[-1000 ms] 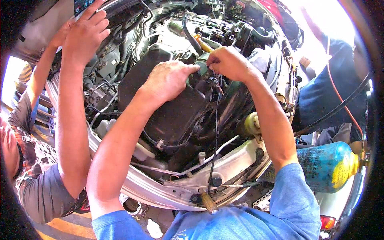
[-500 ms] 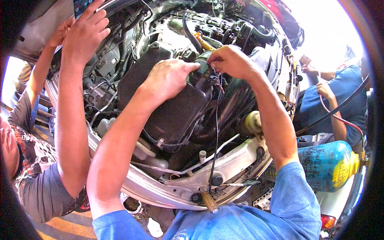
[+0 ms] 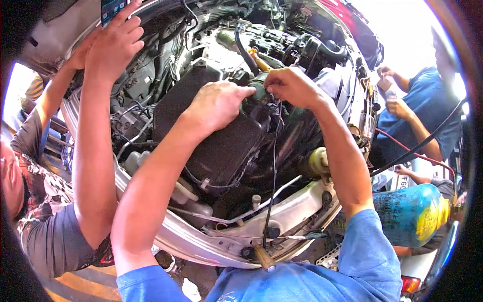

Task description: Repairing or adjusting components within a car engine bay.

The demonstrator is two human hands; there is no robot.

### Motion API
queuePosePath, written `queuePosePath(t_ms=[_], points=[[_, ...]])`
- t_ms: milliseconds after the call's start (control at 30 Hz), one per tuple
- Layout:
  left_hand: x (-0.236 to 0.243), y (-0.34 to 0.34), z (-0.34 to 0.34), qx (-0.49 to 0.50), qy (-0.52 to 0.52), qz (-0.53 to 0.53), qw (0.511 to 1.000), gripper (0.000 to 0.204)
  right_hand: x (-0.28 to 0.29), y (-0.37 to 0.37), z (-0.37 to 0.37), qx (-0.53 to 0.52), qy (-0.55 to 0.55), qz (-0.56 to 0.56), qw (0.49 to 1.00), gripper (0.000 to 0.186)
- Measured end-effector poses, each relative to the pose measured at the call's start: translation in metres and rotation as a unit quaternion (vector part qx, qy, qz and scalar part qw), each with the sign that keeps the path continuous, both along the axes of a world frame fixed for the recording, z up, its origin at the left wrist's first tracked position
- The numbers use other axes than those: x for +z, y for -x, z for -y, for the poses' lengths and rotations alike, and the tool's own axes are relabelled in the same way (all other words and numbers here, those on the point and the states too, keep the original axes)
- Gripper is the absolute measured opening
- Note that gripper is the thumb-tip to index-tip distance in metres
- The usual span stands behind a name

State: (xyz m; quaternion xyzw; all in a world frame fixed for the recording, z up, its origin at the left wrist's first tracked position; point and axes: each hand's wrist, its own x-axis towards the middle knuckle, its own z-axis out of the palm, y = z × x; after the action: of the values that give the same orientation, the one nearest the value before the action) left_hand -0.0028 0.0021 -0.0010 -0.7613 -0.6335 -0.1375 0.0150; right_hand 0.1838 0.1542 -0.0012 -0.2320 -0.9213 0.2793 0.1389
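Note:
My left hand (image 3: 217, 100) reaches over the black engine cover (image 3: 201, 151), index finger extended onto a greenish-grey cylindrical part (image 3: 259, 83), the other fingers curled; what they hold, if anything, is hidden. Across from it my right hand (image 3: 289, 85) pinches at a small dark connector area beside that part, with the thing between thumb and finger too small to name. A thin black cable (image 3: 274, 171) runs down from there to the front of the engine bay. An orange-yellow component (image 3: 259, 59) and a curved black hose (image 3: 243, 53) sit just behind my hands.
A co-worker's hands (image 3: 108, 58) hold up a phone (image 3: 113, 11) at the left. At the right, people in dark and blue clothing (image 3: 417, 100) work beside a blue-and-yellow gas cylinder (image 3: 402, 214) with hoses. The car's pale front frame (image 3: 206, 241) crosses below me.
My hands stay on the same part, shifted slightly down and right in the view. The co-worker's phone has moved right. People at the right have raised their hands into view.

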Motion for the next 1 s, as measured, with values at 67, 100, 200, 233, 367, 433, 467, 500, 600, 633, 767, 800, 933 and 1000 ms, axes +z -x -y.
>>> queuePosePath(t_ms=[67,100,200,233,367,433,467,500,600,633,767,800,933,1000], points=[[-0.0003,-0.0009,-0.0013,0.0,0.005,-0.008,1.0,0.052,0.0002,0.0007,0.0002,-0.003,-0.011,-0.002,1.0,0.013],[-0.0002,-0.0009,-0.0016,-0.001,0.004,-0.01,1.0,0.052,0.0002,0.0009,0.0002,-0.006,-0.02,0.007,1.0,0.013],[-0.0003,-0.0005,-0.0013,0.0,0.007,-0.01,1.0,0.053,-0.0002,-0.0001,0.0002,0.0,-0.016,0.006,1.0,0.012],[-0.0004,-0.0003,-0.0009,-0.001,0.005,-0.011,1.0,0.053,-0.0002,-0.0009,0.0002,0.008,-0.002,-0.004,1.0,0.013],[-0.0001,-0.0007,-0.0005,-0.003,0.004,-0.012,1.0,0.054,0.0001,-0.0021,-0.0004,0.021,-0.027,-0.011,0.999,0.014],[0.0001,-0.0012,-0.0002,-0.001,0.006,-0.014,1.0,0.053,0.0007,-0.002,-0.0004,0.007,-0.048,0.01,0.999,0.015],[0.0003,-0.0013,0.0001,0.002,0.008,-0.016,1.0,0.052,0.001,-0.0019,-0.0002,0.005,-0.038,0.009,0.999,0.015],[0.0004,-0.0014,0.0004,0.001,0.009,-0.016,1.0,0.052,0.0012,-0.0016,0.0,0.006,-0.039,0.009,0.999,0.015],[0.0004,-0.0015,0.0001,0.001,0.005,-0.002,1.0,0.051,0.0015,-0.001,0.0007,0.007,-0.053,0.007,0.999,0.015],[0.0004,-0.0014,-0.0001,0.001,0.007,0.001,1.0,0.05,0.0017,-0.0009,0.0008,0.011,-0.078,0.006,0.997,0.016],[0.0002,-0.0014,-0.0006,-0.003,0.002,0.007,1.0,0.05,0.0034,0.001,0.0008,0.01,-0.075,0.011,0.997,0.016],[0.0006,-0.0013,-0.0009,-0.001,-0.004,0.004,1.0,0.05,0.0043,0.0015,0.0009,0.01,-0.074,0.014,0.997,0.015],[0.0016,-0.0005,0.0,0.005,0.016,-0.002,1.0,0.051,0.0063,0.0028,0.0011,0.012,-0.068,0.02,0.997,0.013],[0.0003,-0.0018,-0.0008,0.003,0.02,0.002,1.0,0.051,0.0057,0.0026,0.0007,0.008,-0.076,0.015,0.997,0.014]])
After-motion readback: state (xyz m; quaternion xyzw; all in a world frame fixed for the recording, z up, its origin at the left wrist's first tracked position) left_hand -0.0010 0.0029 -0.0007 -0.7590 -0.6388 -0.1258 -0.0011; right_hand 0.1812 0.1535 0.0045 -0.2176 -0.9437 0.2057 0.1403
